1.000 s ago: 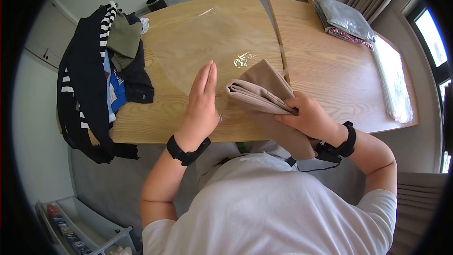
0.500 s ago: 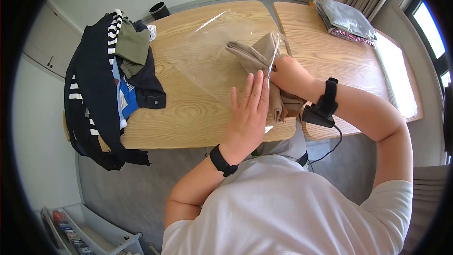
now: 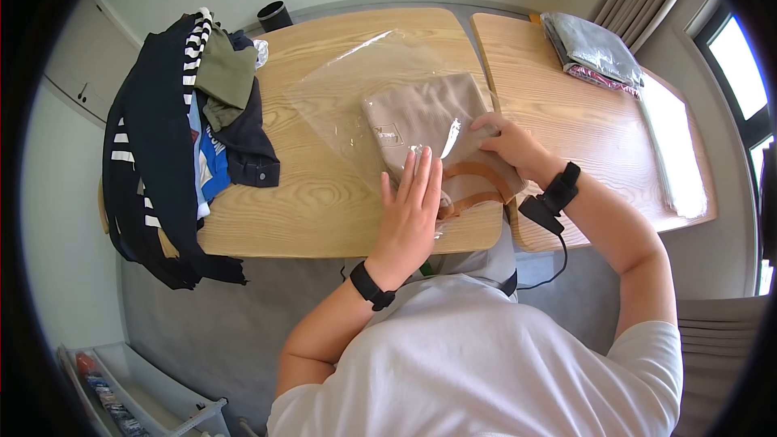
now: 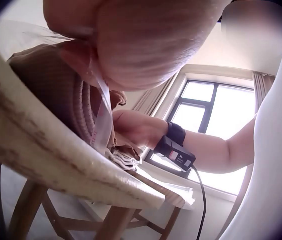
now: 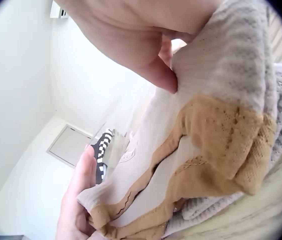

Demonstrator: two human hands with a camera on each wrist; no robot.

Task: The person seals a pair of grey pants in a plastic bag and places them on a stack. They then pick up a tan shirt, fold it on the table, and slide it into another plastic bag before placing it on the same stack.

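A folded beige knit top (image 3: 433, 101) with tan trim lies on the clear plastic bag (image 3: 324, 93), and shiny film overlaps part of it. My right hand (image 3: 518, 150) grips the top's right side. In the right wrist view the thumb presses the beige cloth (image 5: 221, 60) beside the tan trim (image 5: 221, 130). My left hand (image 3: 409, 218) lies at the bag's near edge with its fingers stretched over the top. In the left wrist view the strip of plastic (image 4: 101, 95) runs up between thumb and palm.
A pile of clothes (image 3: 154, 146) hangs over the table's left end. Bagged garments (image 3: 595, 53) and a stack of clear bags (image 3: 672, 154) are on the right table (image 3: 526, 73). A black bin (image 3: 275, 16) stands behind; a grey crate (image 3: 154, 388) is low left.
The beige top has gone from being held up, folded over, to lying spread flatter on the table with its logo showing. Both hands have come in to its near and right sides.
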